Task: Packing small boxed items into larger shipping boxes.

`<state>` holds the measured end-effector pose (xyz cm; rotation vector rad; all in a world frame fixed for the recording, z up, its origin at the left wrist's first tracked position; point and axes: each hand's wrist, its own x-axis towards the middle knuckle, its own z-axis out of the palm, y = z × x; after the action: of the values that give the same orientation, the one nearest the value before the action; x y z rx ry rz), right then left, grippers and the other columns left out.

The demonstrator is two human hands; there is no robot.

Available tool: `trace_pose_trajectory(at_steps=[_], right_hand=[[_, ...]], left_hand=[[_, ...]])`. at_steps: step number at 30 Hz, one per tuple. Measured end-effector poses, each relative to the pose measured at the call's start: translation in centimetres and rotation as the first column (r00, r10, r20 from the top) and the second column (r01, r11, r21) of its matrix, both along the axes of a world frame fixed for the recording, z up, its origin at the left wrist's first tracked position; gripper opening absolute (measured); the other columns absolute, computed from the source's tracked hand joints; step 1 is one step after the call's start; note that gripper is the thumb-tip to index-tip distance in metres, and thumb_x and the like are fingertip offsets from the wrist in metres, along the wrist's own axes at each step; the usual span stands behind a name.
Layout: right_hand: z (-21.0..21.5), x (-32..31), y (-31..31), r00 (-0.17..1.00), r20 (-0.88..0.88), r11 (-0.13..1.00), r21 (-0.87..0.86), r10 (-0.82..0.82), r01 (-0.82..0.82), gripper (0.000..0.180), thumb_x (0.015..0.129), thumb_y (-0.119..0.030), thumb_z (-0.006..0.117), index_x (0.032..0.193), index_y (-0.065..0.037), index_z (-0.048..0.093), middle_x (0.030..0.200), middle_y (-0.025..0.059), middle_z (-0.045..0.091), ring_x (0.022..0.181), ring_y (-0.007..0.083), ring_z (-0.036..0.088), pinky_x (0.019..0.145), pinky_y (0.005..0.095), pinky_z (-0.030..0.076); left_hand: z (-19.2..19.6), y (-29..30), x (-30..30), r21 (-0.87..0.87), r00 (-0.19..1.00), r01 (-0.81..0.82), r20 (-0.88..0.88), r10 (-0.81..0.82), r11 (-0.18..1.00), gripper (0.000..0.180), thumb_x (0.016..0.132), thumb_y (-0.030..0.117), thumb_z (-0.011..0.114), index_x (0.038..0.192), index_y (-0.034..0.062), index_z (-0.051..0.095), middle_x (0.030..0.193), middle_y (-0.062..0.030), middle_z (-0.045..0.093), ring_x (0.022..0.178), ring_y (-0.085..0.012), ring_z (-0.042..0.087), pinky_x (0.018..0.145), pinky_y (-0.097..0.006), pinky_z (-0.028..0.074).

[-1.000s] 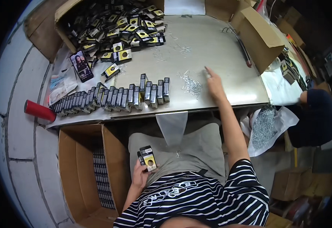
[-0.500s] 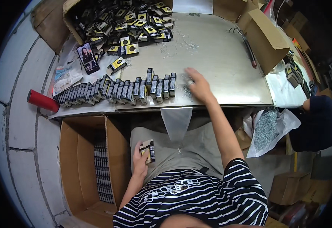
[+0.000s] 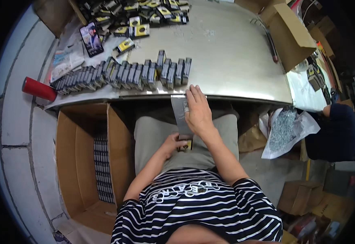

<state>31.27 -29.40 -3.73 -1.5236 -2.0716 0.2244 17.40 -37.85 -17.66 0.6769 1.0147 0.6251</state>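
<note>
Box held low over lap in L hand, fingers wrapped round it, at/just below bottom end of translucent flap hanging off front edge of surface. R hand lies over flap's upper part, fingertips by surface edge; fingers straight & together, not closed on anything visible.

Step (judged): prob. passing loose metal bits down flap into box, flap serving as chute. Next move, est.: calls for box mouth lined up under flap's low end, R palm guarding the side vs. spills, then box closed.

Box look: small, yellow face w/ dark patch, partly covered by L fingers. Tan edge on top, poss. an open end; view poor there (tiny, half hidden), can't confirm. Contents not visible.

Ref. units: row of upright dark boxes on surface, side by side, some set farther back; jumbled pile of black/yellow boxes behind, to L. Bulk bits in white plastic bag, R of lap. Open carton L of lap, w/ packed stacks inside.
</note>
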Motion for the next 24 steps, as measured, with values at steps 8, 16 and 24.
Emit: trace_pose_trajectory(at_steps=[8, 16, 24], right_hand=[[0.8, 0.1, 0.3, 0.978, -0.002, 0.977, 0.053, 0.208, -0.207, 0.063, 0.065, 0.004, 0.055, 0.127, 0.002, 0.045, 0.136, 0.0175, 0.044, 0.132, 0.0347, 0.035, 0.11, 0.0445, 0.029], [0.3, 3.6, -6.4, 0.966, -0.144, 0.966, -0.114, 0.213, -0.23, 0.055, 0.066, 0.004, 0.055, 0.12, -0.003, 0.054, 0.119, 0.0176, 0.056, 0.116, 0.0363, 0.05, 0.099, 0.0446, 0.04], [-3.2, 1.8, -8.0, 0.929, -0.007, 0.73, -0.616, 0.37, -0.295, 0.036, 0.074, -0.007, 0.055, 0.109, -0.005, 0.062, 0.105, 0.0191, 0.063, 0.1, 0.0363, 0.058, 0.084, 0.044, 0.048]], left_hand=[[0.0, -0.5, 0.8, -0.264, 0.906, -0.1, 0.374, 0.198, 0.959, 0.042, 0.078, 0.004, 0.07, 0.117, 0.0004, 0.055, 0.104, -0.0068, 0.064, 0.091, -0.0175, 0.063, 0.077, -0.032, 0.053], [0.8, -0.5, 0.5, -0.05, 0.915, -0.119, 0.381, 0.129, 0.992, 0.04, 0.078, 0.002, 0.068, 0.116, 0.0014, 0.056, 0.102, -0.0063, 0.064, 0.087, -0.0156, 0.063, 0.073, -0.029, 0.053], [-5.4, -1.9, 0.6, 0.074, 0.998, 0.03, 0.049, -0.034, 0.997, 0.029, 0.077, -0.003, 0.064, 0.105, 0.004, 0.063, 0.091, -0.0036, 0.066, 0.083, -0.0117, 0.06, 0.071, -0.025, 0.048]])
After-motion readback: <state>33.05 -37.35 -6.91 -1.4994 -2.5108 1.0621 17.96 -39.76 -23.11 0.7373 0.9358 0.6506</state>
